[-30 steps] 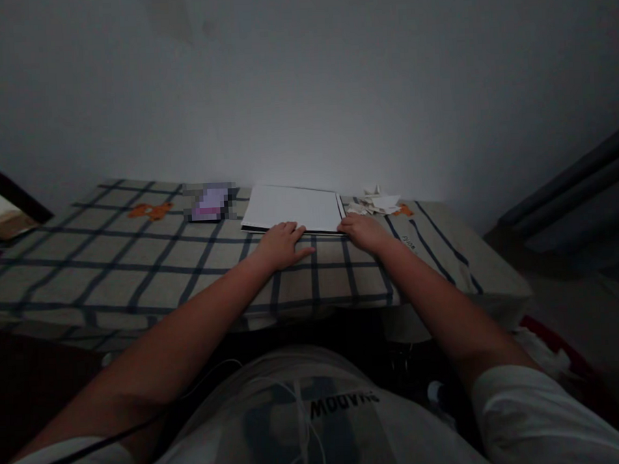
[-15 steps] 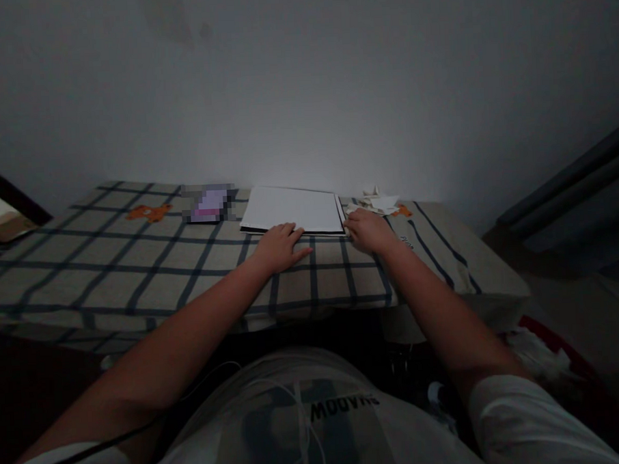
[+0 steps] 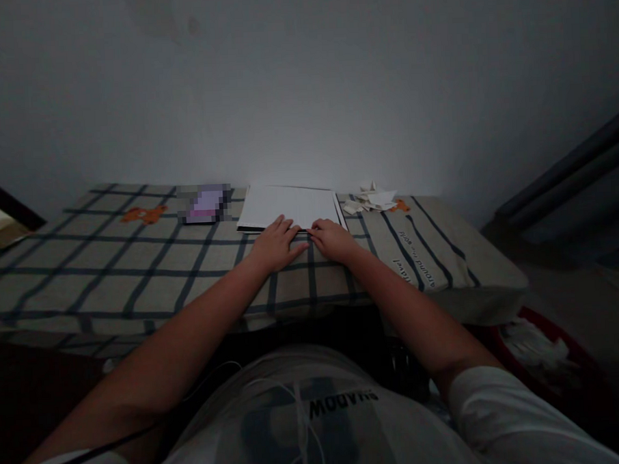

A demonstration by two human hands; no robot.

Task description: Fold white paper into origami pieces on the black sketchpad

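Note:
A flat white sheet of paper (image 3: 290,204) lies on a thin stack with a dark edge, near the wall. My left hand (image 3: 275,244) rests over the near edge of the sheet, its fingers stretched and thumb apart. Close beside it, my right hand (image 3: 333,239) has its fingers bent together at the middle of the same near edge. The fingertips seem to pinch the paper there, though the grip itself is partly hidden.
Crumpled and folded paper pieces (image 3: 374,199) lie right of the stack. A phone (image 3: 206,205), partly blurred, is to the left. A checked cloth (image 3: 188,265) covers the table. On the floor at right stands a red bin (image 3: 528,315) holding white paper.
My right hand has slid left from the stack's near right corner to the middle of its near edge, next to my left hand. My left hand has hardly moved.

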